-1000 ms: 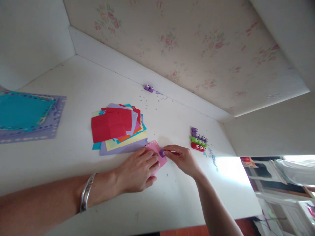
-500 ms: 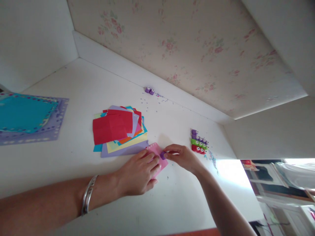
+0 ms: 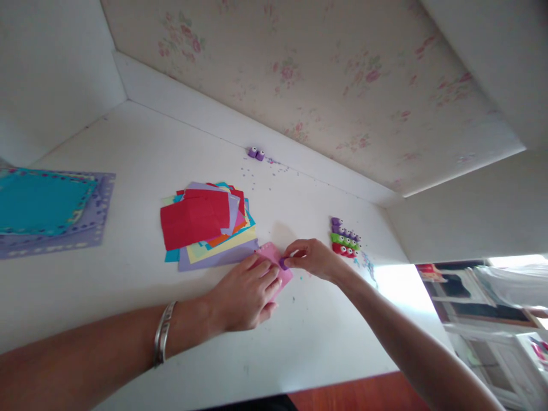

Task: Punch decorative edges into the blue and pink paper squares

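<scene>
My left hand [image 3: 249, 291] is palm down over a small pink sheet of paper [image 3: 270, 251], its bent fingers holding the sheet at the table. Most of the sheet is hidden under those fingers; small punched marks show along its far edge. My right hand [image 3: 309, 258] pinches a small purple paper punch [image 3: 283, 263] between thumb and fingertips, at the sheet's right edge. Whether the paper lies inside the punch cannot be seen. Just beyond my left hand is a messy pile of coloured paper [image 3: 194, 217], red on top.
Several purple, green and red punches [image 3: 345, 240] stand in rows to the right. Two purple punches [image 3: 256, 153] sit by the back wall, near scattered paper bits [image 3: 274, 161]. Blue and purple sheets with punched borders [image 3: 47, 200] lie at the left.
The view has shifted slightly. Both hands remain at the pink sheet, and the purple punch has turned a little at its right edge, now more covered by my right fingers.
</scene>
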### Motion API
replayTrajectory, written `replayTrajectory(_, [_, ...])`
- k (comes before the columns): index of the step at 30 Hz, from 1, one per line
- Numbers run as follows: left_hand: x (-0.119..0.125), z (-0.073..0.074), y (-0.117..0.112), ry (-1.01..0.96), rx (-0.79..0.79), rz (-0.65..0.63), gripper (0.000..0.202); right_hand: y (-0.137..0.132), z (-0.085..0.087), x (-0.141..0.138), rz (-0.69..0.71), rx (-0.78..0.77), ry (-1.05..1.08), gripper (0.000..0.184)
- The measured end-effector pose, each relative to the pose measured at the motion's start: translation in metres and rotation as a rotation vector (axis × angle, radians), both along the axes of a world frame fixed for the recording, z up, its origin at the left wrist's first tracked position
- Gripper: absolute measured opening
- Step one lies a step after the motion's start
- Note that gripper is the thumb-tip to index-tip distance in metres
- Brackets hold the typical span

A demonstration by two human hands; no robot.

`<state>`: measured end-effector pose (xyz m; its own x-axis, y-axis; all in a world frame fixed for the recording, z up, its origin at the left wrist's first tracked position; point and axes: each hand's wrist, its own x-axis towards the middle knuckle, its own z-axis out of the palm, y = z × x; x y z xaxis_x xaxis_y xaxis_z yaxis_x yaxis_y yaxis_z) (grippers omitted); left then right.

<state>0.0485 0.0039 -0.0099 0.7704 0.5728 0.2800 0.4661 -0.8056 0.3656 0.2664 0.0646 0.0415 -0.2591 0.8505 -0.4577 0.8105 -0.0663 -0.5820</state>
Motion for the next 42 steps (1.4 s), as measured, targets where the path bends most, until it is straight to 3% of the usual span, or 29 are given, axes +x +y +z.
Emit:
replayTrajectory(10, [-0.001, 0.0, -0.002, -0.012, 0.003, 0.0, 0.041, 0.002, 0.002, 0.005, 0.023, -0.059, 0.073, 0.014])
replayTrajectory(18, [0.0, -0.003, -0.002, 0.0, -0.003, 0.012, 0.038, 0.005, 0.007, 0.036, 0.06, -0.032, 0.089, 0.016])
replayTrajectory(24, [0.0, -0.002, -0.001, -0.002, -0.007, 0.011, 0.036, -0.01, 0.015, 0.042, 0.1, 0.24, -0.08, 0.028])
replayTrajectory(27, [0.001, -0.002, -0.001, -0.01, -0.022, 0.014, 0.036, -0.02, 0.012, 0.034, 0.111, 0.357, -0.109, 0.022])
replayTrajectory(31, [0.002, -0.005, -0.002, -0.006, -0.023, 0.027, 0.037, -0.021, 0.01, 0.038, -0.011, 0.357, -0.041, 0.017])
replayTrajectory(34, [0.002, -0.007, -0.002, 0.001, -0.023, 0.032, 0.036, -0.009, 0.014, 0.063, -0.169, 0.293, 0.028, 0.019])
replayTrajectory(37, [0.003, -0.007, -0.001, 0.012, -0.023, 0.018, 0.036, 0.012, 0.02, 0.105, -0.362, 0.375, 0.021, 0.027])
replayTrajectory(40, [0.003, -0.006, 0.0, 0.022, -0.019, 0.007, 0.036, 0.036, 0.025, 0.149, -0.513, 0.514, -0.149, 0.034])
replayTrajectory(42, [0.003, -0.004, 0.0, 0.023, -0.016, 0.011, 0.036, 0.051, 0.027, 0.17, -0.504, 0.571, -0.335, 0.033])
